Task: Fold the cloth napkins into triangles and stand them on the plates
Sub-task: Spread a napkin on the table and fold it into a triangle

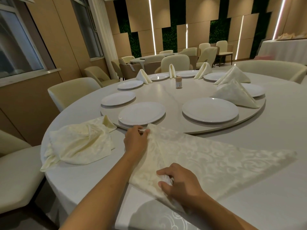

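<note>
Both hands are on the napkin (207, 161) now: the left hand (135, 141) pinches the far corner up by the turntable's rim, fingers curled into the cloth, and the right hand (180, 181) grips the near corner close to the counter's (83, 183) front edge, fingertips bunching the fabric. The napkin lies flat as a big triangle, and here's the relation that matters: the edge stretched between the two hands runs away from the person, near to far, while the long point trails off well to the right. So the free tip is on the right hand's side, and the cloth's long axis lies across the body, left to right. By my read, the next fold wants that right tip brought across, or the two held corners brought together.

Just left of the left hand sits a rumpled heap of unfolded napkins (79, 143) waiting their turn. Beyond, on the turntable (249, 127), two bare plates are nearest, one ahead of the left hand (142, 112) and one to the right (210, 109). Further round, folded napkins (235, 93) already stand on or beside their plates, several along the far side. A small canister (179, 82) stands mid-turntable.
</note>
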Tool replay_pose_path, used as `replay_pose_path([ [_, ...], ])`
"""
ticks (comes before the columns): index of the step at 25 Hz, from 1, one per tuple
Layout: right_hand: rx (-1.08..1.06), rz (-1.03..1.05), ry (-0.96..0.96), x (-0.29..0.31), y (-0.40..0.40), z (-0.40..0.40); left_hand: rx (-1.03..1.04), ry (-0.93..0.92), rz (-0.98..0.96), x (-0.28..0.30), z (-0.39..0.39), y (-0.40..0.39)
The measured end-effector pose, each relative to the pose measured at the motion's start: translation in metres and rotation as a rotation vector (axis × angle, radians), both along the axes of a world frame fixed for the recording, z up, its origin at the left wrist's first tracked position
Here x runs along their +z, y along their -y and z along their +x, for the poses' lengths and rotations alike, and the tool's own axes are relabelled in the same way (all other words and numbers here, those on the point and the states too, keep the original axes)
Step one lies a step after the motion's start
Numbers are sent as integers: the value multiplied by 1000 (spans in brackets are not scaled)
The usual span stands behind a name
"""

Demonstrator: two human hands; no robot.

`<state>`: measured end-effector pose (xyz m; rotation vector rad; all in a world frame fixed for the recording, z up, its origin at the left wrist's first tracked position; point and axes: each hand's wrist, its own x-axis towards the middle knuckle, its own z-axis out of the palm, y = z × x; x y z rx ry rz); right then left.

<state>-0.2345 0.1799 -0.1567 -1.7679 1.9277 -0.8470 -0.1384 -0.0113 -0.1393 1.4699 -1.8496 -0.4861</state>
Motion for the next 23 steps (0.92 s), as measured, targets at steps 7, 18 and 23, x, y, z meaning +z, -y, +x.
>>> replay_pose_path([
  [7, -44, -1, -25, -1, 0, 3, -324, 666, 8, -1, 70, -123],
  [18, 81, -14, -517, 7, -15, 4, -374, 848, 114, -25, 81, -119],
  [23, 158, 181, -590, 0, -33, -3, -362, 858, 116, -28, 81, -116],
])
